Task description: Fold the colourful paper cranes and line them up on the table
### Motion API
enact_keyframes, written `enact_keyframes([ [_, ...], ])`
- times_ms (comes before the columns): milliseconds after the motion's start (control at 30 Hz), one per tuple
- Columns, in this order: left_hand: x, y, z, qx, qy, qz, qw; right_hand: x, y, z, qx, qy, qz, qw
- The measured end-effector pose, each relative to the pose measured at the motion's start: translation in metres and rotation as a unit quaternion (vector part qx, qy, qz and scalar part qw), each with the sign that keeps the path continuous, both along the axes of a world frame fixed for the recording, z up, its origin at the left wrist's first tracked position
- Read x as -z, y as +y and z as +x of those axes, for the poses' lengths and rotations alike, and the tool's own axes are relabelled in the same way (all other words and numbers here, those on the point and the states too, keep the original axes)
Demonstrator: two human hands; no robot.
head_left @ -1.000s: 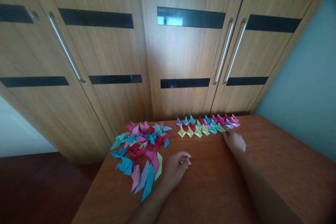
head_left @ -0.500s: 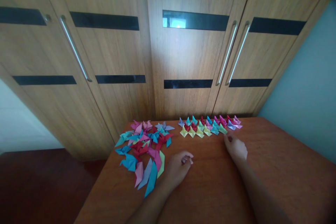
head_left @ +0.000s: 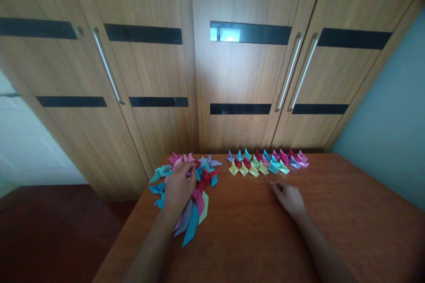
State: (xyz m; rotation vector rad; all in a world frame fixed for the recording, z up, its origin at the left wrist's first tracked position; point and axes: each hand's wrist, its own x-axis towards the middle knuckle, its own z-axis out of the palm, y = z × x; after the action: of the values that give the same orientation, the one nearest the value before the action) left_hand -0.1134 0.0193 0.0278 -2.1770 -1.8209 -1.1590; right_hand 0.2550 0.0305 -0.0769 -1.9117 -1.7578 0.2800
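Note:
Folded paper pieces, origami cranes point(head_left: 207, 177) by their look, lie in a loose colourful heap at the table's left. My left hand point(head_left: 179, 185) is over this heap and covers part of it. Its fingers are bent, with the thumb apart from them, and I see nothing held between them. Past the heap, several small folded paper pieces point(head_left: 254, 169) stand in rows near the back edge. My right hand point(head_left: 288, 196) rests just in front of these rows, fingers curled in and no paper visible in them.
The brown wooden table point(head_left: 245, 239) abuts a tall wooden wardrobe point(head_left: 237, 132) with long metal handles and dark strips. A pale blue wall point(head_left: 392, 119) rises on the right. Dark red floor point(head_left: 66, 230) shows beyond the table's left edge.
My left hand has moved left and away from me, onto the heap of paper cranes. My right hand has drawn back slightly from the rows, whose front right pale green piece now sits straighter.

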Motion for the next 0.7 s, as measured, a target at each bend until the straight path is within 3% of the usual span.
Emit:
enact_keyframes([
  [100, -0.004, 0.005, -0.032, -0.069, 0.054, -0.057, 0.994, 0.0, 0.0, 0.0, 0.003, 0.008, 0.001, 1.0],
  [233, -0.003, 0.006, -0.056, -0.075, 0.129, -0.153, 0.977, 0.0, -0.001, -0.002, 0.006, 0.012, 0.008, 1.0],
  [433, 0.0, 0.004, -0.054, -0.084, 0.161, -0.219, 0.959, -0.002, -0.002, -0.002, 0.01, 0.009, -0.003, 1.0],
  [700, -0.002, 0.002, -0.048, -0.088, 0.175, -0.215, 0.957, -0.004, -0.002, -0.002, 0.01, 0.014, -0.017, 1.0],
])
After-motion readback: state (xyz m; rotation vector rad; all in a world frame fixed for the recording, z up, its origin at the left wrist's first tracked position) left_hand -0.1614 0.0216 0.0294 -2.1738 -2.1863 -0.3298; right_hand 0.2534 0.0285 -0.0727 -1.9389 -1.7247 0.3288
